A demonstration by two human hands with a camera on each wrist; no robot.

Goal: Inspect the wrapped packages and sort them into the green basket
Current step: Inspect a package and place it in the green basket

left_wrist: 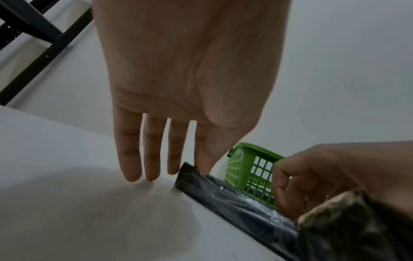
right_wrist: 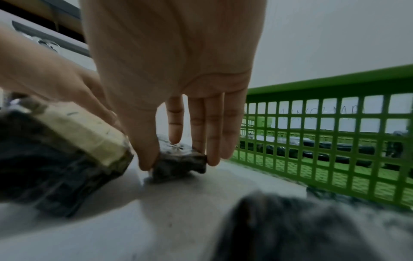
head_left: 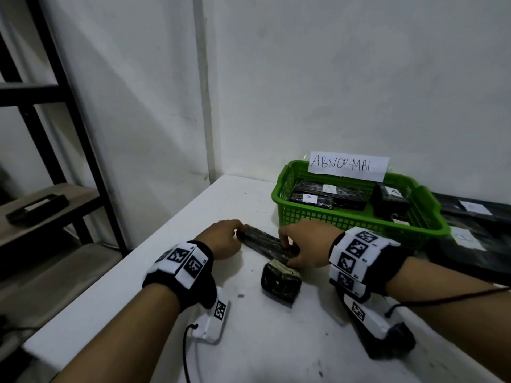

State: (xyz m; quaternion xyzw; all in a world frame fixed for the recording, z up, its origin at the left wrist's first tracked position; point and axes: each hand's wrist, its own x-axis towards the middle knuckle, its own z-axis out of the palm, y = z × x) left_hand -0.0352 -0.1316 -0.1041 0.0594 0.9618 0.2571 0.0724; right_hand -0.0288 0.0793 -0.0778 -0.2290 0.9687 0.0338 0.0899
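A long black wrapped package (head_left: 264, 242) lies slantwise on the white table (head_left: 276, 341), in front of the green basket (head_left: 359, 219) labelled ABNORMAL. My left hand (head_left: 237, 230) pinches its far end with thumb and index finger (left_wrist: 198, 150); the other fingers are straight and touch the table. My right hand (head_left: 287, 251) pinches its near end (right_wrist: 178, 169) between thumb and fingers (right_wrist: 212, 155). A small blocky wrapped package (head_left: 280, 281) with a pale top sits just beside that end, also seen in the wrist views (left_wrist: 357, 229) (right_wrist: 55, 159). Several labelled black packages lie in the basket.
More dark wrapped packages (head_left: 475, 225) with white labels are stacked right of the basket. A black metal rack (head_left: 55, 120) stands left of the table, with a dark flat item (head_left: 37, 210) on a shelf. The table's left edge runs close to my left forearm.
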